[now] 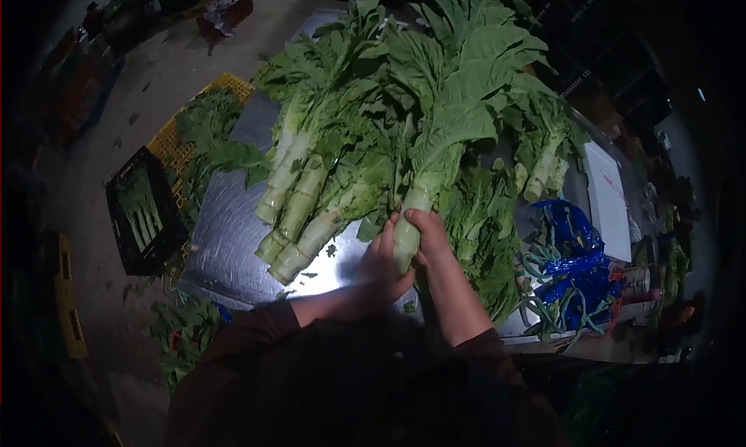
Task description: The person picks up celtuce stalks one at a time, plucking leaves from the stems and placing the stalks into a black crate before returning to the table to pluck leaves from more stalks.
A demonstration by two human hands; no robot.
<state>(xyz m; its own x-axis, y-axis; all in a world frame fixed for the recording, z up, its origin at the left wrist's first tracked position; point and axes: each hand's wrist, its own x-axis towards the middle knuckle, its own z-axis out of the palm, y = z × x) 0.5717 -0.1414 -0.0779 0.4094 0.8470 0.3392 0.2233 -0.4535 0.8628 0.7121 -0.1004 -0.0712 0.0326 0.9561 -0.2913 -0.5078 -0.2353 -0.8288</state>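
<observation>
A large leafy stalk (408,233) points its pale cut end toward me, its broad leaves stretching away over the metal table (225,229). My left hand (381,260) is closed around the left side of its lower stem, partly in shadow. On the right side, my right hand (429,237) grips the same stem, thumb on top. Several thick stalks (299,206) lie side by side to the left with their leaves away from me. Loose leaves (486,245) are heaped just right of my right hand.
More stalks (544,175) lie at the right rear. Beside them are a white board (608,198) and a blue plastic bundle (575,253) with green ties. On the left stand a black crate (144,210) holding stalks and a yellow crate (167,144) with leaves.
</observation>
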